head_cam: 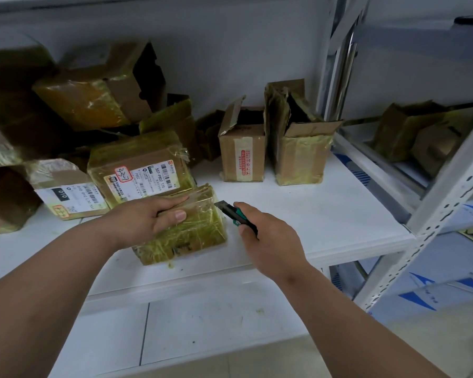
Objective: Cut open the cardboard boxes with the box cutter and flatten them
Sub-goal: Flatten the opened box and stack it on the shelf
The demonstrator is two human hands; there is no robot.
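A small cardboard box [191, 236] wrapped in yellowish tape lies on the white shelf [325, 214], near its front edge. My left hand [145, 218] rests on the box's top, fingers stretched across it and thumb against its near face. My right hand [265, 238] grips a green and black box cutter [234, 212]. The cutter's tip points at the box's upper right corner, touching or almost touching it.
Several taped boxes with shipping labels are piled at the left [137, 170]. Two opened boxes [242, 151] [301, 143] stand upright at the back. A perforated metal upright [432, 208] bounds the shelf on the right, with more boxes [415, 132] beyond.
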